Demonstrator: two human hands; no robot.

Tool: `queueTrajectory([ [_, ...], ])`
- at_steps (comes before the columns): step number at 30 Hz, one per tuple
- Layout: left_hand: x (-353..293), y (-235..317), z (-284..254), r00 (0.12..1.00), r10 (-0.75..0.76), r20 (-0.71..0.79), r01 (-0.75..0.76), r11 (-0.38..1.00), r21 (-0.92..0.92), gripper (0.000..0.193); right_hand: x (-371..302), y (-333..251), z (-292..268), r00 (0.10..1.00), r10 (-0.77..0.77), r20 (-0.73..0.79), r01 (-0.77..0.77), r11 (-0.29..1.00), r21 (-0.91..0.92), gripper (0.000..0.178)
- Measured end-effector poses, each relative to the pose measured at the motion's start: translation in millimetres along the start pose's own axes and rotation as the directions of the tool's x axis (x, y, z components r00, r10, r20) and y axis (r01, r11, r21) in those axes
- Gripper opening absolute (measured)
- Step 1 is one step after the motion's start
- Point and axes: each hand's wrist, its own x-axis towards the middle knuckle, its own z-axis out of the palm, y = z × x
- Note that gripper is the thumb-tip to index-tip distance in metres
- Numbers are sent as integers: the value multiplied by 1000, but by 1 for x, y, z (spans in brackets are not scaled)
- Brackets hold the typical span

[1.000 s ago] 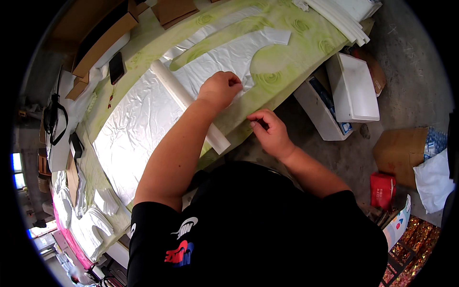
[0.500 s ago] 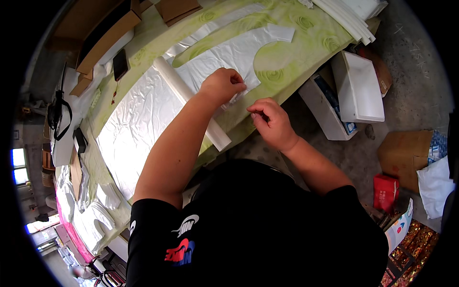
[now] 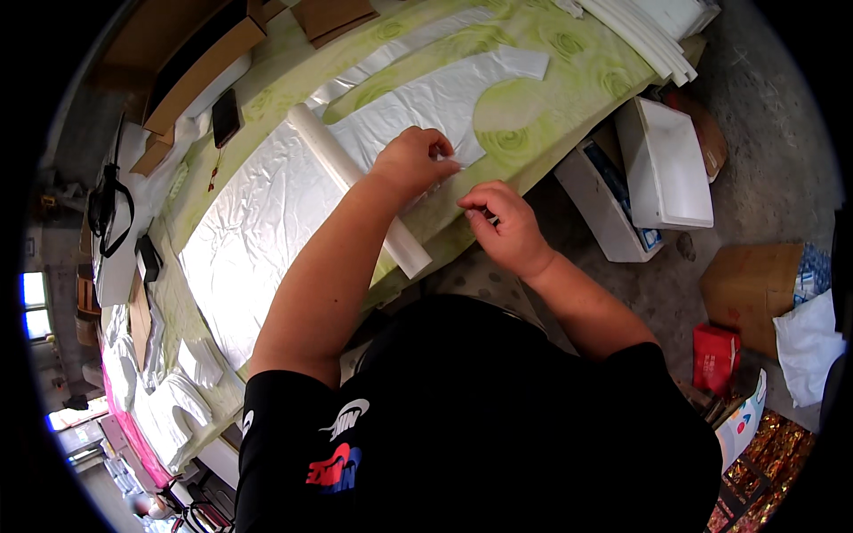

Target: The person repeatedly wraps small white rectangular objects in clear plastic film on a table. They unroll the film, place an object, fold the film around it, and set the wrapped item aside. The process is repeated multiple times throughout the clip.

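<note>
A thin, shiny white plastic sheet (image 3: 253, 235) with a curved cut-out at its far right end lies wrinkled over the table. Across it rests a long white roll (image 3: 324, 151), its near end at the table's front edge. My left hand (image 3: 414, 163) is over the sheet's near edge, just right of the roll, with fingers and thumb closed on the crumpled film there. To its right my right hand (image 3: 508, 233) hovers by the table edge, fingers curled in and the tips close together. Whatever lies between those fingertips is too small to make out.
The table has a green flowered cover (image 3: 533, 115). A phone (image 3: 226, 119) and a cardboard box (image 3: 200, 67) lie at the far left, white rolls (image 3: 635, 40) at the far right. White foam boxes (image 3: 671, 164) and a brown carton (image 3: 751, 293) stand on the floor to the right.
Almost nothing differs. The fingertips of my left hand have shifted very slightly to the right; my right hand stays nearly in place.
</note>
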Motion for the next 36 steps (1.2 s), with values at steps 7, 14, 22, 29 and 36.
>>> queueTrajectory([
  [7,3,-9,-4,995,-90,31,94,987,-132,32,0,-2,0,999,-45,28,46,998,-38,18],
  [14,6,-8,-12,967,-236,92,251,938,-238,38,22,-9,-1,969,-249,-8,244,956,-160,21],
  [22,10,-21,-18,942,-304,140,306,613,-728,25,115,56,4,972,-157,174,231,774,-590,35],
  [29,4,-3,-17,927,-362,102,331,659,-675,24,178,89,-3,989,16,-147,-130,565,-814,73],
  [36,44,17,-26,893,-435,-114,59,364,-930,34,172,77,-2,845,-454,282,523,594,-612,67],
])
